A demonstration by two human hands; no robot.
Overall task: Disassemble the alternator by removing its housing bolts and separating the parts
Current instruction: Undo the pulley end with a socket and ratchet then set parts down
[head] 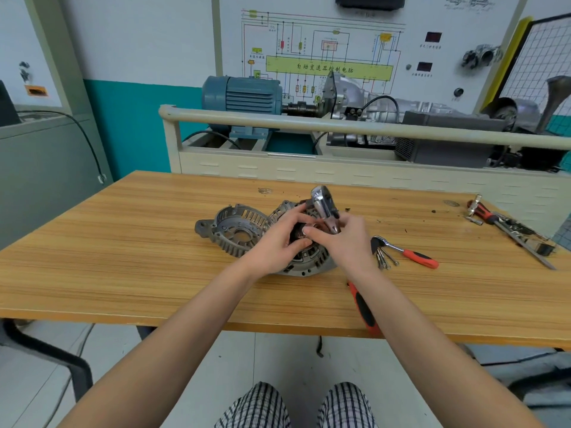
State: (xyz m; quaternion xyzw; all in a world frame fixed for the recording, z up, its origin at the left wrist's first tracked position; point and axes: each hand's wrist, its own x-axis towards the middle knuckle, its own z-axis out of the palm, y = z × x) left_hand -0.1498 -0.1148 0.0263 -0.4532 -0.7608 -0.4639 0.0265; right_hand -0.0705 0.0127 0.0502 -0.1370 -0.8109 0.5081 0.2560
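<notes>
Both hands on alternator body [304, 261]: left hand [273, 242] grip grasping body; right hand [346, 239] grip grasping chrome tool [324, 205].

Bright, even indoor light with barely any shadows on the desk [123, 242], a bit of glare on the chrome, soft overall, and wide-angle bending at the edges.

Left of left hand [278, 242]: detached housing cover [234, 230] blocks, bare surface [123, 257] beyond. Right of right hand [346, 242]: bolts [384, 259], red-handled ratchet [408, 253] close. Screwdriver handle [364, 310] under right forearm.
</notes>
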